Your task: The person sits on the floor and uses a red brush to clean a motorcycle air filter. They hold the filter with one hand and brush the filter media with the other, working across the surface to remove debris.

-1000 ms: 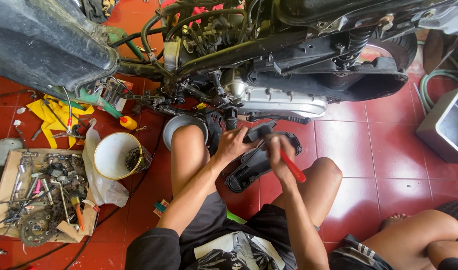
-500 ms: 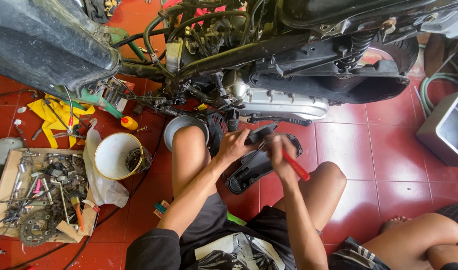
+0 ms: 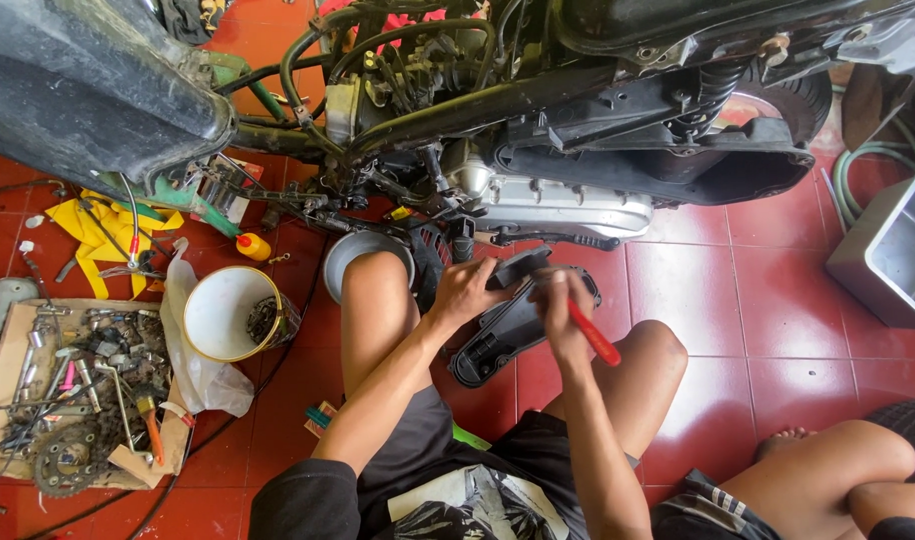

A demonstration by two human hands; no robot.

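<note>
The person sits on the red tiled floor with knees apart, facing the underside of a motorbike that fills the top of the view. Between the knees lies a black plastic cover, long and curved, resting on the floor just below the silver engine case.

The left hand lies on the upper end of the cover, fingers curled over its edge and gripping it. The right hand is closed around a tool with a red handle, which sticks out from the fist toward the right knee; its working end is hidden behind the hand, so it is probably a screwdriver, though that cannot be told for sure. The two hands are just beside each other over the same end of the cover.

A grey metal bowl sits on the floor behind the left knee. To the left stands a white bucket with small metal parts inside, and a crumpled white plastic bag touches it. Further left, a flat piece of cardboard carries a spread of wrenches, bolts and a chain sprocket. A yellow cloth lies near the front of the bike. At the lower right, another person's bare legs rest on the floor, and a grey metal box stands at the right edge.
</note>
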